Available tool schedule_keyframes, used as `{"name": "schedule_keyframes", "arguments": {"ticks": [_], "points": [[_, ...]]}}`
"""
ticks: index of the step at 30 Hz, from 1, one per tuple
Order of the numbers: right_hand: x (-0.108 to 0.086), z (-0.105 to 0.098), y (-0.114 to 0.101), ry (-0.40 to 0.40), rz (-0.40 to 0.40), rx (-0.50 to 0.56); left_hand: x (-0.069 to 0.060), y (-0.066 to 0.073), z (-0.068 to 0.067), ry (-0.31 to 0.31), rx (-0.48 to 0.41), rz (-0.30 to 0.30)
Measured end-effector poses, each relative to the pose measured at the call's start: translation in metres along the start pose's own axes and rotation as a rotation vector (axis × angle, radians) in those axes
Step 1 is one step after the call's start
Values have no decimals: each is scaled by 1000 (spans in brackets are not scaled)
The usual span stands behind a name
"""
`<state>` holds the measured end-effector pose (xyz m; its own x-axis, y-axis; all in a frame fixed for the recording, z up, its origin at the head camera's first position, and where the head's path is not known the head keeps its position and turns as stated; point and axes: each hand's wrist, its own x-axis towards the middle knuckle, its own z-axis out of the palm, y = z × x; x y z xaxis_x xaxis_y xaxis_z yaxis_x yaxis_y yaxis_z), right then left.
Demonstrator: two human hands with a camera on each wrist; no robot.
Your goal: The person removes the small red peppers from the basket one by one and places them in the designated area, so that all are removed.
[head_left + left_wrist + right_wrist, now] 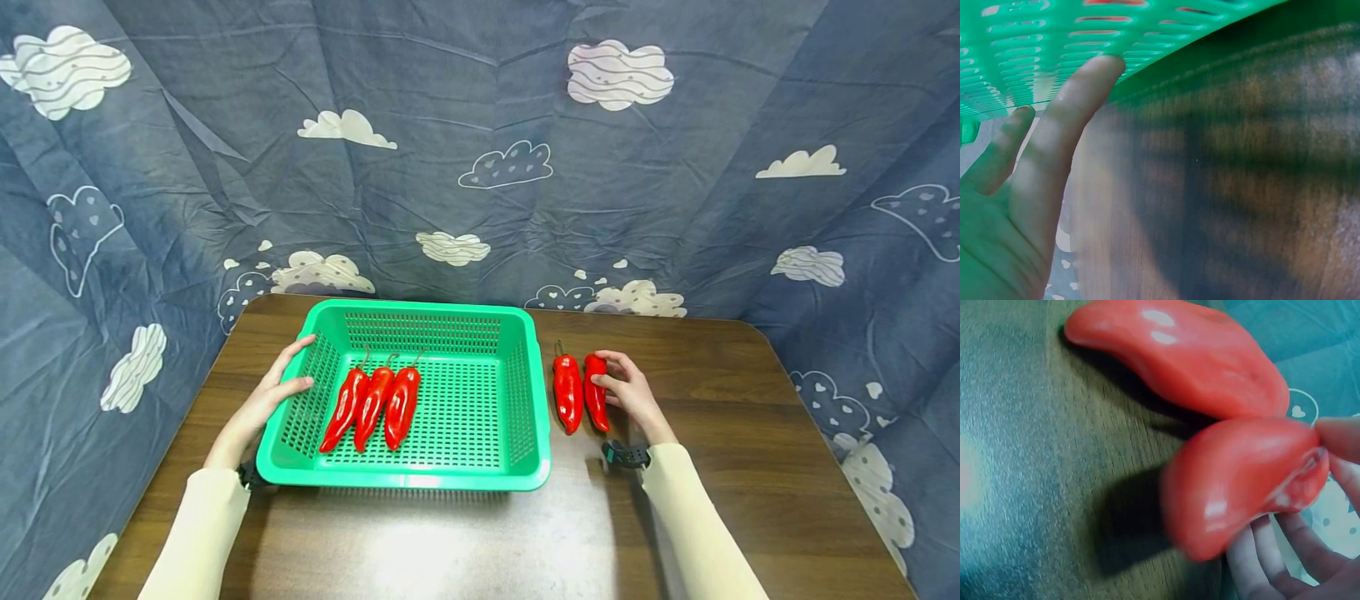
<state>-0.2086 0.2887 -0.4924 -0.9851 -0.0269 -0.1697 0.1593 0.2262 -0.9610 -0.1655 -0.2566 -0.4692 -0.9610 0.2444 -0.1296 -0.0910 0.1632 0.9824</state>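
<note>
A green perforated basket stands on the table with three red peppers inside, toward its left half; one is the pepper. My left hand rests at the basket's left side, fingertips over the rim; in the left wrist view the fingers lie along the outer wall. To the right of the basket, my right hand pinches a red pepper near its upper end with thumb and fingers. Another red pepper lies just left of it, its stem pointing toward the back.
The brown wooden table extends to the right of my right hand and in front of the basket. Behind the table hangs a blue-grey cloth with white clouds, which also covers both sides.
</note>
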Motion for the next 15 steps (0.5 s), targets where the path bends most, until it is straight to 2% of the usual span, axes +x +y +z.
{"name": "schedule_keyframes", "arguments": {"ticks": [6,15], "points": [[1,1,1,-2,-35,-50,-1,0,0,-8,-22,-18],[0,3,0,8,-12,-115,-1,0,0,-6,-22,-14]]}}
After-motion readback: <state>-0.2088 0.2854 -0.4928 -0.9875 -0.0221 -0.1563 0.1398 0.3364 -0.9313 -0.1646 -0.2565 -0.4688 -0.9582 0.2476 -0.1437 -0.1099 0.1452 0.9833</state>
